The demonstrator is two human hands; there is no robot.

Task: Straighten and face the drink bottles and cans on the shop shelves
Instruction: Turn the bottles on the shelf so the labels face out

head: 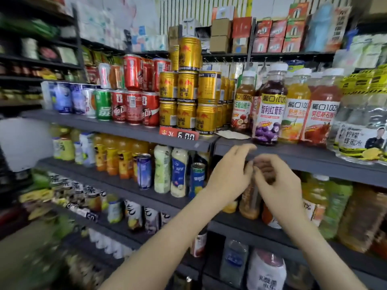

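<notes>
dark grey metal shelves hold stacked gold energy-drink cans beside a purple-labelled grape juice bottle. 1 shelf lower, 2 hands flank an amber plastic bottle: left hand fingers loosely spread, right hand fingers curled at its top (blurred, cannot tell whether they grip).

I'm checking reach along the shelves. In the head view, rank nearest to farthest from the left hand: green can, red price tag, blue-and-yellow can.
1. the blue-and-yellow can, just left of the left hand, on the shelf level with it.
2. the red price tag, up and left, on the edge of the shelf above.
3. the green can, far left on that upper shelf.
</notes>
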